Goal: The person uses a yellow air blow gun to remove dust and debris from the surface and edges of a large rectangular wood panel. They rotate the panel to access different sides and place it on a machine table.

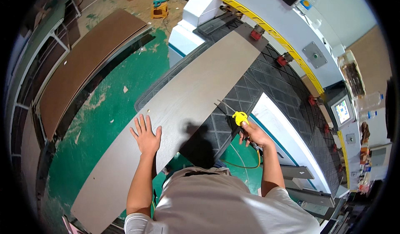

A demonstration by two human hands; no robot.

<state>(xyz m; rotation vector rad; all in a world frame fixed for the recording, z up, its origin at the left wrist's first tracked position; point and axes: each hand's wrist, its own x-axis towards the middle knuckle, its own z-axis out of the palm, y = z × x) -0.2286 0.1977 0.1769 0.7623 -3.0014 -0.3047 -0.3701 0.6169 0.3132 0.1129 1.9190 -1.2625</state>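
The right hand has its fingers closed around a yellow air gun, its thin nozzle aimed at the long grey board. The left hand lies flat, fingers wide, on the board, which rests on the dark grid bed. It seems best to press down firmly and sweep the nozzle slowly along the edge.

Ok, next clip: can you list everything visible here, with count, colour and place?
long board: one, grey-brown, lying across the machine bed
machine bed: one, black grid, right of centre
air blow gun: one, yellow, long thin nozzle, over the bed
hose: one, yellow, below the gun
stacked panels: brown, upper left
floor: green, worn
control screen: one, lit, far right
left hand: flat on the board, fingers spread
right hand: grip closed on the air blow gun
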